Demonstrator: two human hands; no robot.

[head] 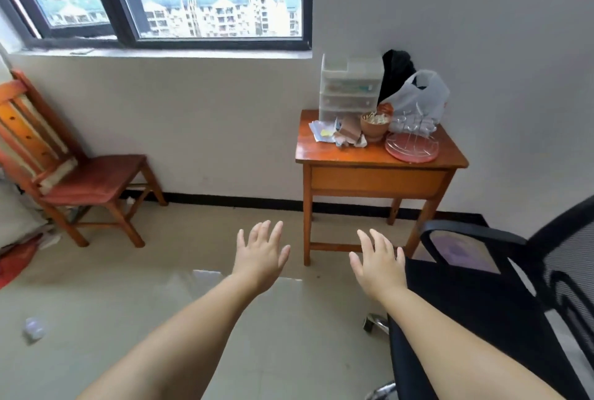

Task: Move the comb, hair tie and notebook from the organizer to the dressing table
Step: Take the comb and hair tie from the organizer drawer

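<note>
A translucent plastic drawer organizer (350, 91) stands at the back left of a small orange wooden dressing table (369, 155) against the wall. Its drawers are shut; I cannot make out a comb, hair tie or notebook inside. My left hand (261, 255) and my right hand (379, 261) are stretched forward over the floor, palms down, fingers spread, holding nothing. Both hands hover well short of the table, in front of and below its top.
On the table lie crumpled papers (337, 134), a clay pot of sticks (374, 125), a pink round rack (412, 146), a white plastic bag (421, 97) and a black cloth (397, 73). A black office chair (482, 297) stands at my right, a red wooden chair (93, 187) at the left.
</note>
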